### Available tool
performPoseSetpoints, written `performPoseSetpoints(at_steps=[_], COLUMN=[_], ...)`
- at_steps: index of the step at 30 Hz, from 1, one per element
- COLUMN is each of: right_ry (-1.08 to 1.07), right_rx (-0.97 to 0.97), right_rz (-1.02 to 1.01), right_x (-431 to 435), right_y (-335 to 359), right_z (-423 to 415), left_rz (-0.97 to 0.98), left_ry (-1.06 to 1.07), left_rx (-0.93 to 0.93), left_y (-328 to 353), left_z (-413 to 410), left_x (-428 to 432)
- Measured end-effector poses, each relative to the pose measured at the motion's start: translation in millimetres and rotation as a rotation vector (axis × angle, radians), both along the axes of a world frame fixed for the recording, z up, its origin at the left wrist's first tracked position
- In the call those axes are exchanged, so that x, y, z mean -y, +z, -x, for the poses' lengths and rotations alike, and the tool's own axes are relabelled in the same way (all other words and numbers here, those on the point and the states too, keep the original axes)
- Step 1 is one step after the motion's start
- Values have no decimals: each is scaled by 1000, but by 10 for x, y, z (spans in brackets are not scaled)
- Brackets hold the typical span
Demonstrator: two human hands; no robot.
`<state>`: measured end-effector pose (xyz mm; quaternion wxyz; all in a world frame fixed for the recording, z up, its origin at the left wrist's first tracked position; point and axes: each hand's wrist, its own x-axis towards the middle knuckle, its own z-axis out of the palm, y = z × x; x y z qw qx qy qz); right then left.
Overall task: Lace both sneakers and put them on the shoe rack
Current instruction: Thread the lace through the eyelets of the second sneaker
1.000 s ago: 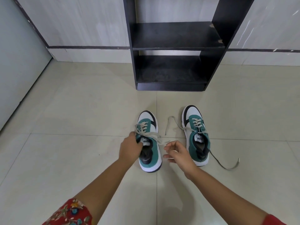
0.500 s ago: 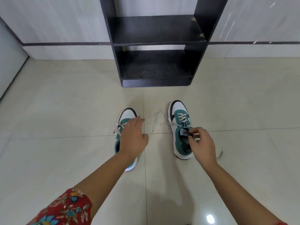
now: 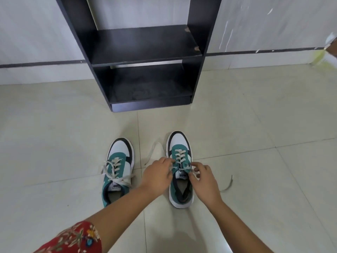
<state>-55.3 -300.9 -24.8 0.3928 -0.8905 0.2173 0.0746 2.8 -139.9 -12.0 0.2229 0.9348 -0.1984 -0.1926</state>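
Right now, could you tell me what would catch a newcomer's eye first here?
Two teal-and-white sneakers stand side by side on the pale tiled floor. Both hands, left hand and right hand, work the cream lace on the right sneaker; the left sneaker looks tied. Beyond, the black wooden shoe rack holds nothing.

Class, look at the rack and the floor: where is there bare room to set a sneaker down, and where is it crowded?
Both shelves of the shoe rack are bare between its side panels, and so is the tiled floor between rack and sneakers. It is crowded at the right sneaker, where the left hand and right hand work its laces, with the left sneaker close beside.
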Motion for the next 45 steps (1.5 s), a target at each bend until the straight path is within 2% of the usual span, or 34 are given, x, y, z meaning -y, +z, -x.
performPoseSetpoints(at_steps=[3,5,7,9,11,13,15,16,17,19,21,23,26,30,36,39,41,45], right_ry=[66,108,102,109,166,221,311,353,389,362,284,221,154,139,103,102,105,151], right_rx=[25,13,1,-12,-99,-278,-448,-447,-373,-184,-66,-16,0,-17,-29,-35,-19,-22], right_rz=[80,59,6,26,188,421,578,568,497,234,136,172,71,65,47,53,106,238], right_x=[73,123,194,289,412,565,673,680,637,446,250,164,161,123,138,123,116,120], right_y=[20,62,152,223,261,262,217,189,168,156,171,158,137,148,154,166,181,199], right_z=[-80,-120,-147,-176,-183,-150,-86,-60,-56,-65,-106,-126,-171,-222,-227,-221,-223,-233], left_rz=[-125,-103,-23,10,-114,-337,-479,-436,-300,35,167,165,139,107,-10,-7,6,-146], left_ry=[-4,-16,-1,20,13,29,31,40,64,128,164,198,219,209,128,114,91,-32], left_rx=[162,236,203,77,-19,-101,-103,-76,-54,-68,-79,-42,4,-39,4,24,76,318], left_y=[-20,19,60,98,92,71,39,10,-19,-15,24,35,39,31,5,-29,-6,22], left_z=[-23,-48,-70,-87,-141,-204,-232,-220,-196,-109,-47,-9,-13,-70,-82,-65,-85,-139], left_x=[-10,-38,-79,-96,-119,-174,-233,-242,-231,-130,-9,42,37,57,85,57,47,50])
